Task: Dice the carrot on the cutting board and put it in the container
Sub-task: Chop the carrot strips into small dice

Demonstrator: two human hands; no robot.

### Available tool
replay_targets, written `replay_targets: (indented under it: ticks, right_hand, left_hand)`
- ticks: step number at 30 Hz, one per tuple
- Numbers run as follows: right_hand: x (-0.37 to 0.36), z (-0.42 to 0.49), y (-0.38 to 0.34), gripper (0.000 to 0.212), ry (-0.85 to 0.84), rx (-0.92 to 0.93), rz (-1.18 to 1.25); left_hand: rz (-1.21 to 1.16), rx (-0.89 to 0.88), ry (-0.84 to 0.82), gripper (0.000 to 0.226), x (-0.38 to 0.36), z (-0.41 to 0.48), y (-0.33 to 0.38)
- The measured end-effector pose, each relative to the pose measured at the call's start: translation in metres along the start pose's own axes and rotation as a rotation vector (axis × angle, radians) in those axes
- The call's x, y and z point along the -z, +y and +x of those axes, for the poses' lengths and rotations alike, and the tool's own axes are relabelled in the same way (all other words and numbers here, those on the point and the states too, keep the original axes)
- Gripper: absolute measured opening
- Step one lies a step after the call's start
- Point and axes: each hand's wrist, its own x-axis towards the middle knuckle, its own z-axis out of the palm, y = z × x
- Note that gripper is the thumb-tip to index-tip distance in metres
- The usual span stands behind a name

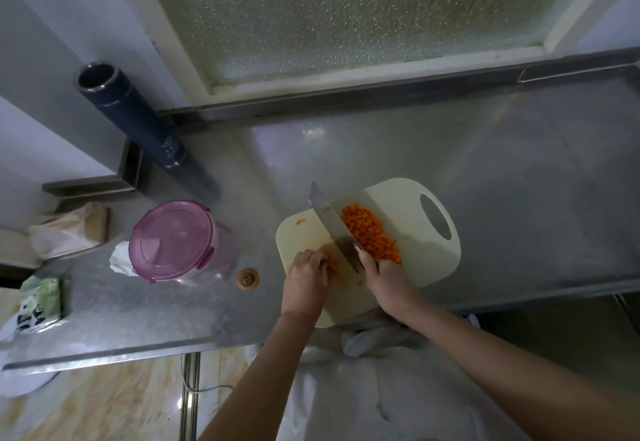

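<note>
Two hands work over the cutting board point(420, 260). My right hand point(384, 281) is clenched around the handle of the knife point(329, 224); the handle itself is hidden in my palm. The blade points away from me, and I cannot tell whether its edge touches the board. My left hand point(306, 274), just left of the blade, holds the uncut carrot point(331, 263) with curled fingers; only a small orange part of it shows beside my fingertips. On the other side of the blade, just beyond my right hand, the diced carrot point(369, 233) lies in a long heap against the blade. A few loose bits point(300, 221) lie beyond my left hand, near the board's edge. The container point(173, 241), with its pink lid on, stands on the steel counter point(502, 170) well to the left of my left hand. Between the two, the carrot end point(248, 278) lies on the counter.
</note>
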Motion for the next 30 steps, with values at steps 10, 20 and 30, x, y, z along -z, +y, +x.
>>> replay_targets:
  ticks: [10,20,30]
  right_hand:
    - [0.011,-0.012,-0.002,0.059,0.002,0.074,0.042]
    - [0.009,-0.021,0.0,0.058,-0.021,0.073,0.052]
    - [0.012,-0.022,0.002,0.057,-0.022,0.052,0.031]
  left_hand:
    - [0.103,0.014,-0.07,0.048,0.002,-0.012,-0.007]
    - [0.067,0.158,-0.063,0.043,-0.009,-0.014,0.015]
    - [0.144,-0.028,-0.154,0.071,-0.002,-0.01,-0.005]
